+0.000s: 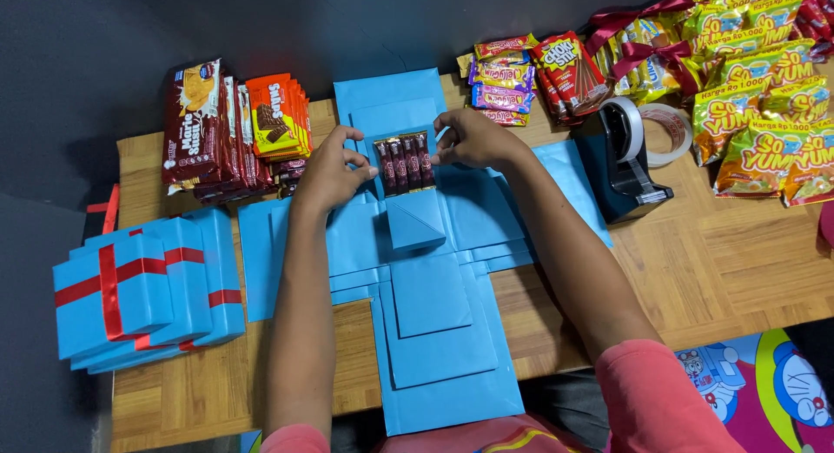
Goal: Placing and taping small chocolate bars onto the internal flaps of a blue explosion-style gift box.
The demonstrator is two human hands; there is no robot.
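**Both hands on a row of wafer sticks over unfolded blue paper**

I see a cross-shaped spread of layered blue paper panels (434, 305), matte and sharply creased, lying flat on a wooden table (721, 262) with a parquet grain. At the centre of the cross sits a row of dark, glossy stick-shaped snacks (404, 164), side by side. My left hand (330, 171) curls at the row's left edge, fingertips pinching it; my right hand (469, 138) arches over the right edge, fingers bent down and touching the sticks. Both forearms reach straight out from pink sleeves at the bottom edge.

To the left lies a stack of flat blue boxes (139, 288) banded with red ribbon. Behind stand shiny snack packets (234, 127), and to the right a dark tape dispenser (621, 162) beside more crinkly yellow-green packets (764, 123). The right fingertips hide the sticks' far ends, and the paper's lower edge is cut off by my lap.
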